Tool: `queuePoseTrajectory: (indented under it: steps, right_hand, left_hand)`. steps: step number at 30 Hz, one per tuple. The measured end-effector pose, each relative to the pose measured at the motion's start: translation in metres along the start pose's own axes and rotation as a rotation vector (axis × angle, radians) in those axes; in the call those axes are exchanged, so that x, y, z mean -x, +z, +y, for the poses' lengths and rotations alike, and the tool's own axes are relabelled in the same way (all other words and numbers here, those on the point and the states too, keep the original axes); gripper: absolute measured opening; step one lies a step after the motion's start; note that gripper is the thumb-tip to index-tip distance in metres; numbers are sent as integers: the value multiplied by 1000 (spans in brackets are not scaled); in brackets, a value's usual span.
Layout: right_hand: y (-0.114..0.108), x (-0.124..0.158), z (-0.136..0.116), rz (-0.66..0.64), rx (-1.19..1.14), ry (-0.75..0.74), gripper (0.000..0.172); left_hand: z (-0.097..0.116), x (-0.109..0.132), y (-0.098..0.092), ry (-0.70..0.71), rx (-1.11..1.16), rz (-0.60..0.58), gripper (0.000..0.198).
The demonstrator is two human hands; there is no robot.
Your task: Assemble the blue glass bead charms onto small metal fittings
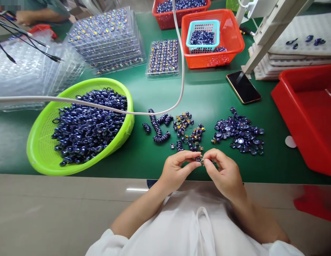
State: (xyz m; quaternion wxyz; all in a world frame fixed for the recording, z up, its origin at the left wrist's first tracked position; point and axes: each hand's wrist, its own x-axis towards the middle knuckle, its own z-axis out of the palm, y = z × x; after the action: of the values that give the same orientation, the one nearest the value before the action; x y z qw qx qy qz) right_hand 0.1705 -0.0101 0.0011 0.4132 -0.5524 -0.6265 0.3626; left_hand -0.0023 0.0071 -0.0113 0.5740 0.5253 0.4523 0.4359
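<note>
Close to the table's front edge, my left hand point(178, 167) pinches a small dark-blue shiny casing point(198, 159) between thumb and fingertips. My right hand point(224, 170) is closed in a pinch right beside it, touching a tiny part too small to name. Just beyond my fingers lie small assemblies with yellow-orange bits point(196, 134). Left of them are rows of stacked dark-blue casings point(156, 128). To the right spreads a loose pile of flat, glossy dark-blue caps point(240, 131).
A green basket point(34, 156) heaped with dark-blue casings stands left. A white cable point(155, 113) arcs across the table. Behind are filled clear trays point(140, 46) and an orange basket point(236, 46). A phone point(244, 87) and red bin point(290, 106) are right. Another person's arm point(45, 16) shows far left.
</note>
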Motion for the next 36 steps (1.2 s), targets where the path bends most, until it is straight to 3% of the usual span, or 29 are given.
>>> queuePoseTrajectory:
  steps: [5,11,19,26,28,33,36]
  right_hand:
    - [4,-2,0,-33,-66,80,7]
    - [5,-1,1,-10,-55,92,6]
    - [-1,-2,3,-67,-17,85,9]
    - [-1,-5,1,-119,-49,142,11]
    - [-2,-5,1,-132,-43,159,12]
    - [-2,-5,0,-147,-36,210,13]
    - [-2,-5,2,-166,-76,253,14]
  left_hand:
    - [-1,-1,-1,315,-212,-36,26]
    - [0,-3,-2,418,-299,-54,28]
    - [1,-2,-1,422,-329,-37,28]
    - [1,-6,-7,479,-370,-130,29]
    - [2,-5,-8,445,-377,-125,30]
    - [3,-2,-7,199,-359,-57,24]
    - [1,-1,-5,193,-345,-48,16]
